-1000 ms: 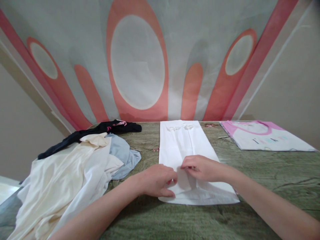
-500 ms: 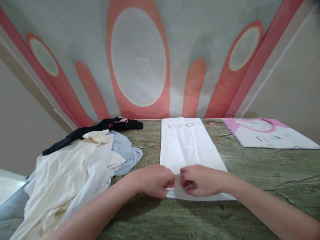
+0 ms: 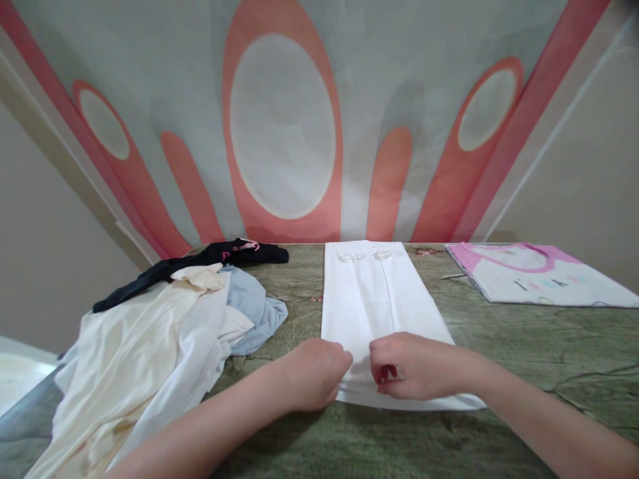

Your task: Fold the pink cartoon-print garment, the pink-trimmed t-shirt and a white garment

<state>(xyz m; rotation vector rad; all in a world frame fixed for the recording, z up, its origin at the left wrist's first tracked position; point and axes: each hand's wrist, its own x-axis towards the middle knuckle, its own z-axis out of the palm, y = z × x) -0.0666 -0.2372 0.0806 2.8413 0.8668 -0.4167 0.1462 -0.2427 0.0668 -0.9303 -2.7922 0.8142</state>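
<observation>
A white garment (image 3: pixel 357 299), folded into a long strip, lies flat with gathered cloth near its far end. My left hand (image 3: pixel 317 372) is closed at the strip's near left corner, its fingertips turned down and partly hidden. Beside it my right hand (image 3: pixel 417 366) rests over the near part of the strip, fingers curled in a pinch with a bit of white cloth showing between them. Both hands appear to grip the garment close to its near edge, with a small gap between them.
At left, a loose heap holds a cream garment (image 3: pixel 134 346), a light blue cloth (image 3: pixel 249 306) and a black garment (image 3: pixel 200 263). A folded pink and white shirt (image 3: pixel 539 279) lies at right on the wood-patterned table (image 3: pixel 509 352). A patterned backdrop (image 3: pixel 359 100) stands behind.
My right hand has shifted slightly right and my left hand has turned further over, hiding its fingers. A crease now shows along the garment's near edge. The whole view has tilted up slightly.
</observation>
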